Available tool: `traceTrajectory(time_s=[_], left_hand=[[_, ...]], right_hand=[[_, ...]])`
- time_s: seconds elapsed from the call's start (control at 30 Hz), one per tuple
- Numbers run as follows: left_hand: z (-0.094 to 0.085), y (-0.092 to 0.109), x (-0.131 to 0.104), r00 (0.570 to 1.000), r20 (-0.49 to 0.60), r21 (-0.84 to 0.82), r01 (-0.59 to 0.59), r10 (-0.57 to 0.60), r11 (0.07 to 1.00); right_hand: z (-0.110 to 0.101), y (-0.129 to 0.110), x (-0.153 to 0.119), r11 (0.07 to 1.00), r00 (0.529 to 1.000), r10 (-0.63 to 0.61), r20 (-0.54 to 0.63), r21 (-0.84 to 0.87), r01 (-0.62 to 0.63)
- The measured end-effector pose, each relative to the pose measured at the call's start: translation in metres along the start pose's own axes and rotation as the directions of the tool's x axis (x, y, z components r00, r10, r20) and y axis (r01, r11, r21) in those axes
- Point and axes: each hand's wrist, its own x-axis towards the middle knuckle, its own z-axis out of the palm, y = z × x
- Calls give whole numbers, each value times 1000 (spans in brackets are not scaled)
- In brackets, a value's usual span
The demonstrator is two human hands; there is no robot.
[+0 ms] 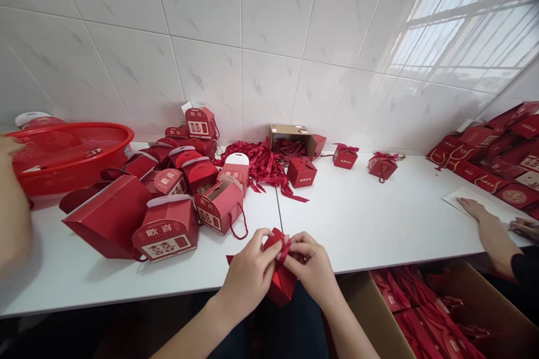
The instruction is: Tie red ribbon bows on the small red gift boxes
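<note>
Left hand (249,270), right hand (312,263) nearly closed, pinching ribbon (284,248); red box (281,285) between them.

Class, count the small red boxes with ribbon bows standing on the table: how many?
2. One bow-tied box stands right of the ribbon pile; the second box stands farther right. Others may be hidden.

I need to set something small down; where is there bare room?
The widest bare patch of the white table lies beyond the right hand, bordered by two ribbon-tied boxes, the front edge and a flat white piece. A narrower strip runs before the box cluster. Crowded: around that cluster, the red basket and ribbon pile.
</note>
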Motion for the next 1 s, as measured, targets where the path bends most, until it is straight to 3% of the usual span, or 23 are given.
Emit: traceTrajectory(time_s=[0.13,0.23,0.4,0.57,0.67,0.8,0.9,1.0], left_hand=[[-3,-6,-1,997,25,-81,-66,68,995],[-8,-11,-1,986,68,-124,-141,150,982],[-10,-23,10,954,99,-147,-266,281,953],[-4,-33,25,951,54,-283,-279,305,918],[-9,-34,27,962,17,-282,-257,273,924],[-26,-35,25,982,-39,-98,-188,185,977],[-32,-32,25,992,72,-146,-97,108,985],[-29,-28,29,964,235,-291,-49,122,955]], right_hand=[[-9,-4,6,1000,999,4,46,6,-4],[-20,-7,13,1000,986,-22,165,-13,24],[-32,-5,30,988,912,-90,399,-82,133],[-31,-5,37,970,866,-122,485,-128,209],[-35,-5,33,957,892,-124,434,-187,224],[-49,0,19,892,966,-92,244,-411,188],[-53,2,11,836,978,-107,178,-517,185],[-49,1,9,801,963,-184,195,-539,262]])
